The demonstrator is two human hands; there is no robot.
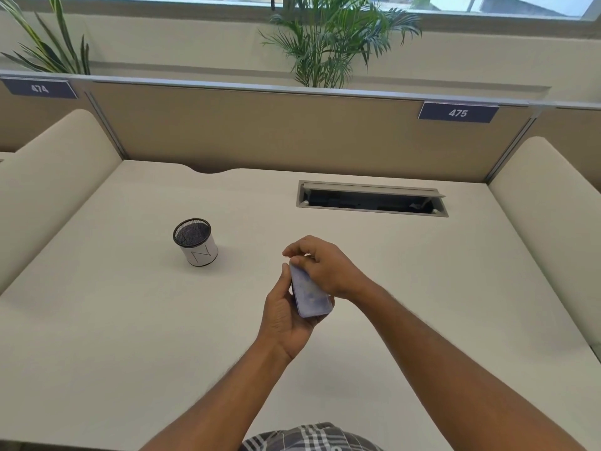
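A deck of cards with a blue-violet back point(309, 292) is held above the middle of the white desk point(130, 320). My left hand point(286, 315) cups it from below, fingers curled round its edges. My right hand point(320, 266) reaches over the far end of the deck and its fingertips pinch the top there. A round mesh pen cup point(195, 241) wrapped in white paper marked with an N stands to the left, apart from both hands; its inside looks empty.
A cable tray point(370, 199) with its lid raised is sunk into the desk at the back right. Beige partition panels point(292, 131) close the back and rounded dividers flank both sides. Potted palms stand behind the partition.
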